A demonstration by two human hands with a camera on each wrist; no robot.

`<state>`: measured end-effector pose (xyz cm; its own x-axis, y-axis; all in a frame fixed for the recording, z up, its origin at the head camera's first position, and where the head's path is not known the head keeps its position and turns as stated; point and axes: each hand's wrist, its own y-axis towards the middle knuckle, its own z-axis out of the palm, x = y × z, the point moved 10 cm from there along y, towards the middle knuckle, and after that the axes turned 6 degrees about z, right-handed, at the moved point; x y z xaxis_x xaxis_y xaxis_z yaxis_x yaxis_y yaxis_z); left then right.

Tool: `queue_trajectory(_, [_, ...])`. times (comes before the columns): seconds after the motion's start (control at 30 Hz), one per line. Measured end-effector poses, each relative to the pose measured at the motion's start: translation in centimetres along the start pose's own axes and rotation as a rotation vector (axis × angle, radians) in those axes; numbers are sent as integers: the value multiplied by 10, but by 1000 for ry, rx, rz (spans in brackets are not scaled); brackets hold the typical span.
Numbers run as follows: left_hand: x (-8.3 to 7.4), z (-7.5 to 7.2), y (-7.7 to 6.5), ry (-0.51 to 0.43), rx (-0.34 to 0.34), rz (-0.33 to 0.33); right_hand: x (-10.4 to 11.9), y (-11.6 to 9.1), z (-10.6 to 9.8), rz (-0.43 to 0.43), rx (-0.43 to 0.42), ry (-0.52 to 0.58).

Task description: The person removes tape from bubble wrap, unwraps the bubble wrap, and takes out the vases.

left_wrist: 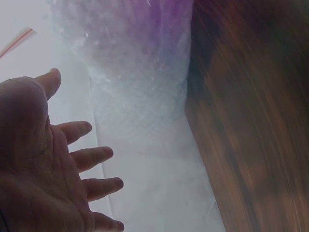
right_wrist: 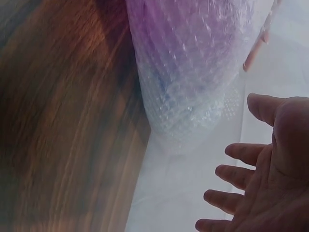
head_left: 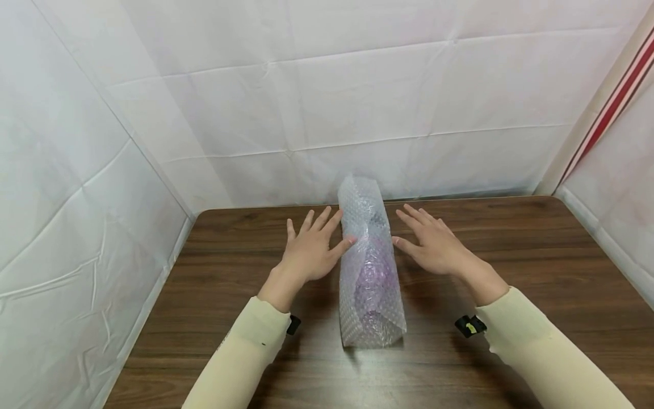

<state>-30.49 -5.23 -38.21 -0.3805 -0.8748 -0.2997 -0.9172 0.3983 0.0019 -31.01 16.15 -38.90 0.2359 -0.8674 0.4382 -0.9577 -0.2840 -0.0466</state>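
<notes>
A long bundle of bubble wrap lies lengthwise on the table, pointing away from me. Something purple shows through its middle, and what that inner thing is stays blurred by the wrap. My left hand is at the bundle's left side, fingers straight and spread, its thumb overlapping the wrap in the head view. On the other side, my right hand has its fingers extended, thumb tip right by the wrap's edge. Both wrist views show the palms, with nothing in the left hand or the right hand.
The dark wooden table ends at a back edge just under the bundle's far end. White sheeting hangs behind it and along both sides. A red stripe runs down the right back corner.
</notes>
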Motion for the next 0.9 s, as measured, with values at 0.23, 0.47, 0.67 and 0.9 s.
queue_trajectory(0.23, [-13,1,-1,-40,-3,32,10,0,8,-31,16,44])
queue_trajectory(0.47, [-26,1,0,-55,-8,66,18,1,13,-48,19,69])
queue_trajectory(0.67, [-36,0,-2,-71,5,92,28,0,14,-88,5,92])
queue_trajectory(0.9, [-44,-5,-4,-51,8,126,33,0,17,-106,24,154])
